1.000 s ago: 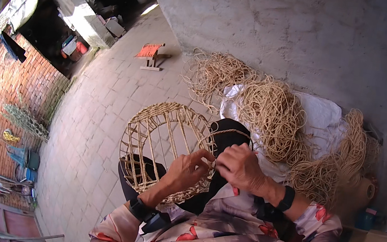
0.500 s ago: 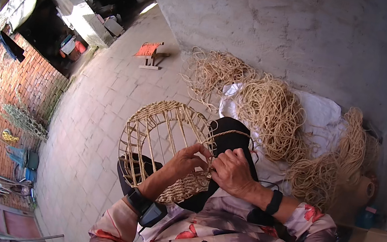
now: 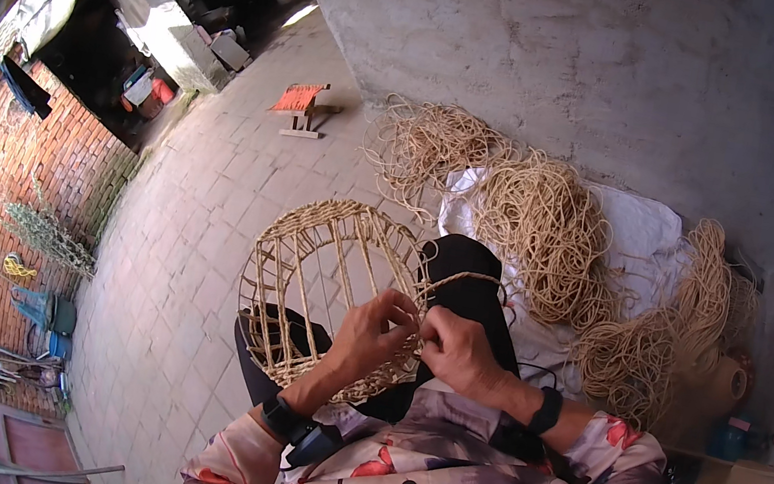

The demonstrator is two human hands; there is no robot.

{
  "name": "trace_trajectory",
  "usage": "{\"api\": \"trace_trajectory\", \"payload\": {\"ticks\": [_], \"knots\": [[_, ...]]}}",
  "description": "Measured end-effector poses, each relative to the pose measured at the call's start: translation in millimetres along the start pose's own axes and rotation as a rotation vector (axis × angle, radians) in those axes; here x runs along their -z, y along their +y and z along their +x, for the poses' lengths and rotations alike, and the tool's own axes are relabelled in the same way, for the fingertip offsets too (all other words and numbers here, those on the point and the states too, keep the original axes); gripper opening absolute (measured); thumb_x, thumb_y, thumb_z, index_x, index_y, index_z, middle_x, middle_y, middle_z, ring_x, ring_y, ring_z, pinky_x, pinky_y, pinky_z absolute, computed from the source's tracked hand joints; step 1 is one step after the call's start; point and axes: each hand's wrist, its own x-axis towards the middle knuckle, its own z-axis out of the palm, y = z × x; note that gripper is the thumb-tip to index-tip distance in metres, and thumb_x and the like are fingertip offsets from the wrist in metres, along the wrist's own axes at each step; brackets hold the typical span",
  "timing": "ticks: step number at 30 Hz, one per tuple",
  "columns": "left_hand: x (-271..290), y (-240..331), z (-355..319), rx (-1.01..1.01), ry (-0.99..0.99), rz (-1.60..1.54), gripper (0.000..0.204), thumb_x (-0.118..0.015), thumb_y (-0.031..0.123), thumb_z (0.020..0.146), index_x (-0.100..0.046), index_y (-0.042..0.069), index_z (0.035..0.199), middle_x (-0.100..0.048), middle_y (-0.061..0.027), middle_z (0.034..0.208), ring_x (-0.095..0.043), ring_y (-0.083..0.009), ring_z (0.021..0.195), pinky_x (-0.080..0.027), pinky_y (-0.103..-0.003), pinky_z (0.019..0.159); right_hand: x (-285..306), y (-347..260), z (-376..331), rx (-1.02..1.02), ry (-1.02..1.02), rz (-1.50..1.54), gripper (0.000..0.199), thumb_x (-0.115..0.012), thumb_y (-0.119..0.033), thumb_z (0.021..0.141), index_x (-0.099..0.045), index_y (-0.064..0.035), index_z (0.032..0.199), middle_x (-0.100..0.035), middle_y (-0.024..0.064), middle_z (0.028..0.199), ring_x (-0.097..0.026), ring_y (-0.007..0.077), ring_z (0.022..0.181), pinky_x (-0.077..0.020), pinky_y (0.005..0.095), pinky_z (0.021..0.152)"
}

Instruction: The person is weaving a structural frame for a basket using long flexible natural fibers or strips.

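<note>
On my lap rests an openwork basket (image 3: pixel 320 252) of twisted straw-coloured rope, round, with spaced ribs and a tighter woven band at its near side. Both my hands meet at its right edge. My left hand (image 3: pixel 371 341) reaches across the basket, its thumb and fingers pinched together at the edge. Close beside it, my right hand (image 3: pixel 462 353) is closed with curled fingers at the same spot. The bit of rope between the fingertips is mostly hidden. A loose rope strand (image 3: pixel 464 277) runs from the basket's right edge over my dark-clad knee.
Heaps of loose rope (image 3: pixel 545 237) lie on a white sheet (image 3: pixel 637 231) to the right, along a grey wall (image 3: pixel 578 59). A low stool with an orange seat (image 3: pixel 300 98) stands ahead on the paved floor (image 3: pixel 201 202). A brick wall (image 3: pixel 54 169) is at left.
My hands have shifted slightly, and the right fingers have turned down closer to the left ones. The loose strand, arched higher before, now lies lower and straighter.
</note>
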Motion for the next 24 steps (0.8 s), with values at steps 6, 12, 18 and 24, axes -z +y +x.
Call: {"api": "trace_trajectory", "payload": {"ticks": [6, 12, 18, 24], "knots": [[-10, -3, -5, -0.109, 0.034, 0.073, 0.017, -0.067, 0.011, 0.082, -0.057, 0.003, 0.094, -0.064, -0.0012, 0.086, -0.055, -0.0068, 0.065, -0.045, -0.025, 0.059, 39, 3, 8, -0.305, -0.503, -0.086, 0.024, -0.057, -0.024, 0.086, -0.065, -0.0029, 0.092, -0.065, 0.0154, 0.07, -0.066, 0.0307, 0.067, -0.0501, 0.0394, 0.063], [-16, 3, -7, -0.153, 0.091, 0.145, 0.016, -0.064, 0.014, 0.083, -0.06, 0.009, 0.097, -0.068, -0.0081, 0.083, -0.069, -0.0277, 0.076, -0.053, -0.037, 0.066, 58, 10, 19, -0.385, -0.483, 0.211, 0.027, -0.057, -0.026, 0.089, -0.069, -0.0031, 0.087, -0.063, 0.0074, 0.064, -0.06, 0.0162, 0.059, -0.0471, 0.0325, 0.057], [-25, -13, -12, -0.483, 0.205, 0.452, 0.006, -0.064, 0.011, 0.077, -0.061, 0.012, 0.082, -0.054, -0.0078, 0.076, -0.059, -0.0308, 0.06, -0.048, -0.042, 0.049, 136, 21, 6, -0.16, -0.597, -0.35, 0.04, -0.059, -0.041, 0.089, -0.064, -0.0048, 0.072, -0.058, 0.0178, 0.065, -0.06, 0.033, 0.059, -0.0439, 0.0409, 0.057], [-35, -11, -4, -0.464, 0.194, 0.452, 0.007, -0.062, 0.013, 0.076, -0.059, 0.006, 0.076, -0.056, -0.0108, 0.077, -0.061, -0.0318, 0.065, -0.047, -0.045, 0.052, 303, 185, -47, -0.346, 0.069, -0.884, 0.028, -0.058, -0.026, 0.087, -0.067, 0.0002, 0.081, -0.061, 0.0137, 0.062, -0.06, 0.0272, 0.054, -0.046, 0.0383, 0.055]]}}
